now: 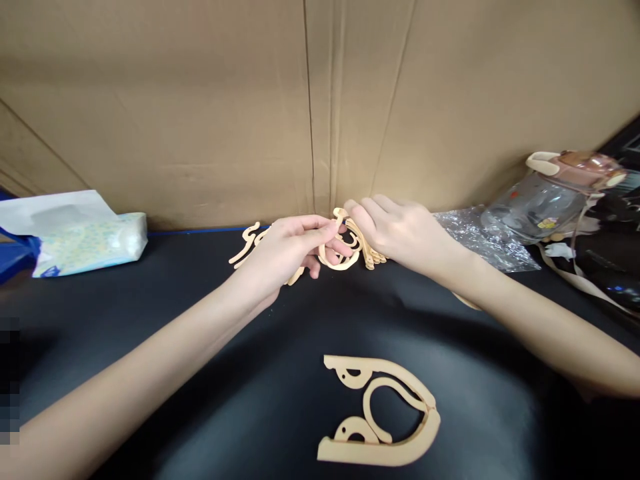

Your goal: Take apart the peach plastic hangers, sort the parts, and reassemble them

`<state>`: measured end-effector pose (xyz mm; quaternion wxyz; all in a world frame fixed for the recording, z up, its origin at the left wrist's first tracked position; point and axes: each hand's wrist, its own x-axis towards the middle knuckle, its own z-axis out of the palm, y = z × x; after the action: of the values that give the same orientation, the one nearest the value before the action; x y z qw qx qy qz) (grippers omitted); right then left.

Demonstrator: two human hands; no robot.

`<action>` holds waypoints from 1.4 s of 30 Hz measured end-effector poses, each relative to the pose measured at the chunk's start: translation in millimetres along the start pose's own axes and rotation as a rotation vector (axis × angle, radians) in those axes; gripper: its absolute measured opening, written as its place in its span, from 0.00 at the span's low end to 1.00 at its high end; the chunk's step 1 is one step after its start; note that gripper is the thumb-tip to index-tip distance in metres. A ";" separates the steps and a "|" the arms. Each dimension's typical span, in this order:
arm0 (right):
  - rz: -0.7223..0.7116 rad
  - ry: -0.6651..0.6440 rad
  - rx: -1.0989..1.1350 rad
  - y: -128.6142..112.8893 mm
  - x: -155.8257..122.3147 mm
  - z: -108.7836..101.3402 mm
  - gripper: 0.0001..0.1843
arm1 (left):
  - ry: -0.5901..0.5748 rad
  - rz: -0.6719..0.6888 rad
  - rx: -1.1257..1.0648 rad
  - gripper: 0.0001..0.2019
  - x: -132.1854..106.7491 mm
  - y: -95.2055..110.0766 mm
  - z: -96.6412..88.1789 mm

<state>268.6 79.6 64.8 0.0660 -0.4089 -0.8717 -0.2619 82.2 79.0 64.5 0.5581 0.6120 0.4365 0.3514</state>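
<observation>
Both hands meet at the far side of a black table (175,373), over a small pile of thin beige curved wooden pieces (250,243). My left hand (287,250) pinches one curved wooden piece (343,261) between thumb and fingers. My right hand (400,230) is closed on a stack of several similar pieces (370,253), its fingers curled over them. Nearer to me lies an assembled, horseshoe-shaped wooden frame (385,413) made of curved pieces, untouched.
A cardboard wall (320,100) stands along the table's far edge. A tissue pack (85,243) lies at the left. At the right are a crumpled clear plastic bag (480,237) and a clear water bottle with a pink lid and strap (555,193).
</observation>
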 end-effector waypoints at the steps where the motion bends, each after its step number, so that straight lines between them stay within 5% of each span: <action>1: 0.013 -0.024 -0.005 -0.8 1.1 3.9 0.24 | 0.004 0.000 -0.012 0.12 0.4 -1.4 1.5; 5: 0.284 -0.118 0.174 15.6 6.3 14.7 0.15 | 0.070 0.023 0.083 0.11 0.9 -5.0 5.8; 8: 0.509 0.004 0.635 38.5 8.7 16.7 0.14 | 0.130 0.008 0.182 0.10 7.4 -9.6 3.9; 12: 0.640 0.082 1.181 53.3 12.3 20.0 0.11 | 0.203 0.066 0.299 0.13 35.8 -24.5 -4.4; 17: 0.737 0.190 1.298 52.0 16.3 24.7 0.08 | 0.284 0.086 0.403 0.14 68.8 -44.3 -11.2; 21: 0.814 0.279 1.384 56.0 15.3 29.5 0.07 | 0.383 0.145 0.480 0.21 64.3 -42.2 -10.2; 23: 0.842 0.343 1.415 60.4 14.6 33.7 0.05 | 0.316 0.142 0.423 0.24 57.0 -36.3 -9.4; 25: 0.863 0.404 1.393 65.1 13.6 38.1 0.03 | 0.119 0.069 0.239 0.32 50.4 -30.4 -9.8; 27: 0.835 0.390 1.187 68.2 11.7 41.1 0.01 | -0.018 0.005 0.066 0.29 45.7 -26.0 -11.4; 33: 0.435 0.014 0.233 49.4 4.0 37.5 0.11 | 0.135 0.049 0.119 0.14 38.8 -21.9 -15.2; 37: 0.143 -0.090 0.031 23.9 4.4 31.7 0.20 | 0.133 0.045 0.219 0.15 33.1 -18.9 -8.0; 42: 0.065 -0.152 0.055 16.2 4.6 29.2 0.17 | 0.093 0.052 0.280 0.18 26.8 -13.1 3.5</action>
<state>280.6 106.2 48.0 0.0192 -0.4538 -0.8672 -0.2040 93.4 102.4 49.5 0.4374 0.6779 0.4905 0.3293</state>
